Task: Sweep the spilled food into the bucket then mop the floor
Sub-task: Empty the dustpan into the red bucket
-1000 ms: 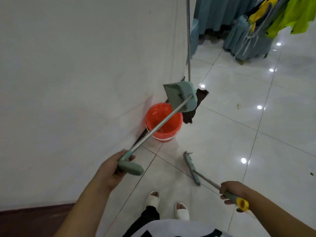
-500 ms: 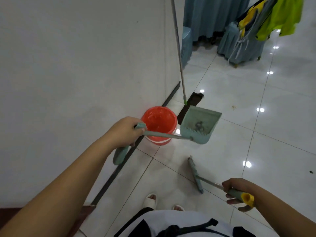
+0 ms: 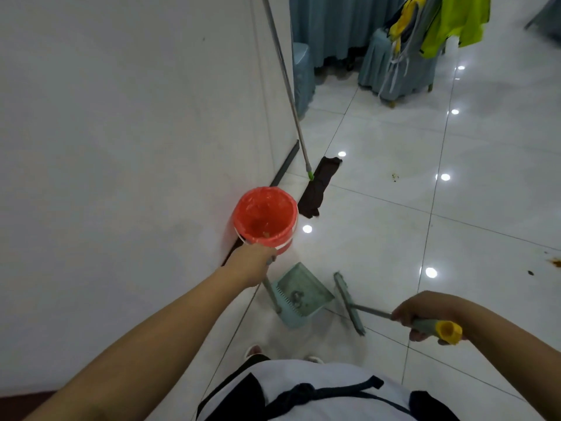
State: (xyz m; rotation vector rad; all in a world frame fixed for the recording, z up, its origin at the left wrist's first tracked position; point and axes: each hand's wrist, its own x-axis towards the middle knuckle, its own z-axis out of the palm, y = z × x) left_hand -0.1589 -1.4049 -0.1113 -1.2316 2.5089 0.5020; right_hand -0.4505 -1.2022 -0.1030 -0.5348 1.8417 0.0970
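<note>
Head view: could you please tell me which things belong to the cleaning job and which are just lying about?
Job in hand:
dustpan, gripped by left hand
broom, gripped by right hand
orange bucket
mop
food spots

Lying about:
covered chair
yellow-green garments
blue drape

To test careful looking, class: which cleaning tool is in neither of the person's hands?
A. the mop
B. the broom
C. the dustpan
A: the mop leans against the wall with no hand on it, while the left hand grips the dustpan by its handle and the right hand grips the broom.
</note>
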